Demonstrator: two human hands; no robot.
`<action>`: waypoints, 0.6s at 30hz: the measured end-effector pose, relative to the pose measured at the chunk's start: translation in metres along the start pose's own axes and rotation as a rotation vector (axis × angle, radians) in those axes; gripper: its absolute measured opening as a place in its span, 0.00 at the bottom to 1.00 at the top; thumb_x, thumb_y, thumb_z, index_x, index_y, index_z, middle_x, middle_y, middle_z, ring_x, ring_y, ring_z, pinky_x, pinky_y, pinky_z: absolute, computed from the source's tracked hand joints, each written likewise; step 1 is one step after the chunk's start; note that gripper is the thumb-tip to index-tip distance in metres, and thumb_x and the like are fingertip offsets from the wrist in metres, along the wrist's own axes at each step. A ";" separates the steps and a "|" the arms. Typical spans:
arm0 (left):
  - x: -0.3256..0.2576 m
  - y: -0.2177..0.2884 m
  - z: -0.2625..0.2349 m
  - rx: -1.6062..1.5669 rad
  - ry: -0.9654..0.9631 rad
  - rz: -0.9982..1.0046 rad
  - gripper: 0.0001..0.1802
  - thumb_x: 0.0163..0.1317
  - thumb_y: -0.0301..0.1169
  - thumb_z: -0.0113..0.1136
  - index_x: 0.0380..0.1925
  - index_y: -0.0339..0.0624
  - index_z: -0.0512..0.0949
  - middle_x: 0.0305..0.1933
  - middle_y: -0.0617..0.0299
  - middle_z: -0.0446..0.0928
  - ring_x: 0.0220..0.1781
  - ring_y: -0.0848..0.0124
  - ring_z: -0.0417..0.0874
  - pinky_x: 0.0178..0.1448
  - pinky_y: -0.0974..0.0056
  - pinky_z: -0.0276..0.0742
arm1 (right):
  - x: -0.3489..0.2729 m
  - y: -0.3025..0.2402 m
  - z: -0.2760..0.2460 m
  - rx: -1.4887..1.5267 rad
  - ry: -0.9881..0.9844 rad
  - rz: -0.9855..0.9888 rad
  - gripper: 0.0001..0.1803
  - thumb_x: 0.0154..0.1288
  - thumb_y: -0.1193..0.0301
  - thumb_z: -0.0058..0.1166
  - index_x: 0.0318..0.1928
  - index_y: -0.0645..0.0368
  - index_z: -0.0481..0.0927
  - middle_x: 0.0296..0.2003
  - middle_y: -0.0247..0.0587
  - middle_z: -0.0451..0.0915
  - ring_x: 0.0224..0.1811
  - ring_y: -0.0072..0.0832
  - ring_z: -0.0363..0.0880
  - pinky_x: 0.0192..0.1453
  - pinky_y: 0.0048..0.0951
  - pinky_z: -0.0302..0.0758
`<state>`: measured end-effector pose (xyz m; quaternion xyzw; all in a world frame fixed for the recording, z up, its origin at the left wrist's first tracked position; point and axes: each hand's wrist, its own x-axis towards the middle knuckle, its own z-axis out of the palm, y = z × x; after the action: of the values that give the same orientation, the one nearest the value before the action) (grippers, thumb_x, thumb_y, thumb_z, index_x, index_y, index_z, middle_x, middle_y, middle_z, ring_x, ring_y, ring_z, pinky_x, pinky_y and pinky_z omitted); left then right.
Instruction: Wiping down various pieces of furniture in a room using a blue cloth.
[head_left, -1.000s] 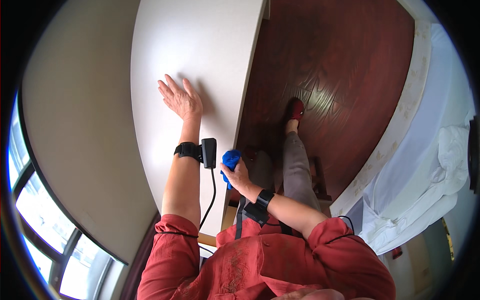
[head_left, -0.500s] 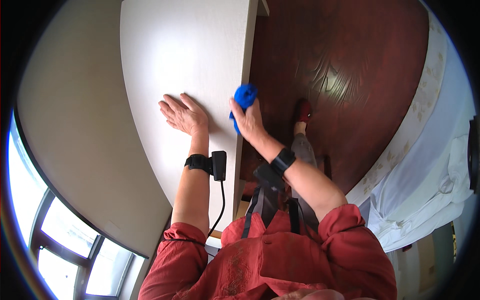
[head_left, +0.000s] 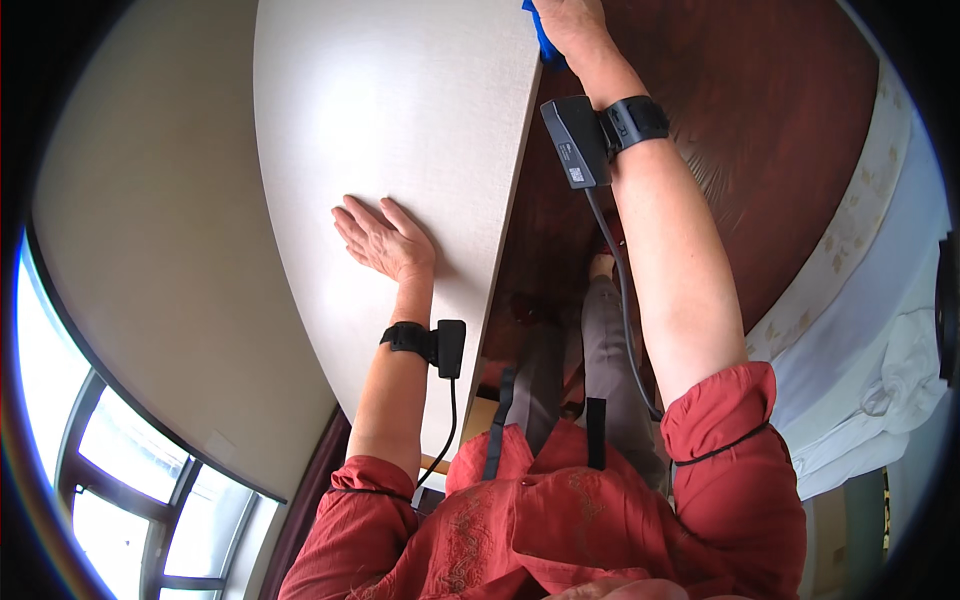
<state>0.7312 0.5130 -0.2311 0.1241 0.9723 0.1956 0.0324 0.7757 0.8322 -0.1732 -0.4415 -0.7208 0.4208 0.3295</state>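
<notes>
My right hand (head_left: 568, 22), fingers closed around the crumpled blue cleaning cloth (head_left: 541, 38), has swept from near my waist up along the front edge of the flat off-white panel (head_left: 400, 130); the cloth now sits at its far end, so wiping has advanced. My left hand (head_left: 385, 240) stays flat and spread on the panel, grasping nothing. A small pale label sits on the black box-shaped wrist unit (head_left: 574, 140).

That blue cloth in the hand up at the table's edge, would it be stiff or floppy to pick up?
Probably floppy: the blue cloth bunches under the right hand and droops over the pale tabletop edge. Likely light, since the fingers alone seem to hold it. It looks unlikely to roll or break.
</notes>
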 end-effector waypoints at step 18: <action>-0.006 -0.012 -0.003 0.035 -0.015 0.055 0.37 0.69 0.52 0.37 0.71 0.41 0.51 0.77 0.49 0.44 0.79 0.55 0.39 0.77 0.47 0.34 | -0.282 0.004 0.039 0.064 0.049 0.261 0.32 0.64 0.59 0.57 0.58 0.70 0.63 0.45 0.56 0.72 0.48 0.46 0.73 0.55 0.42 0.69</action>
<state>0.7337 0.4998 -0.2324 0.1528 0.9714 0.1786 0.0323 0.8554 0.5630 -0.2223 -0.5311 -0.6352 0.4717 0.3034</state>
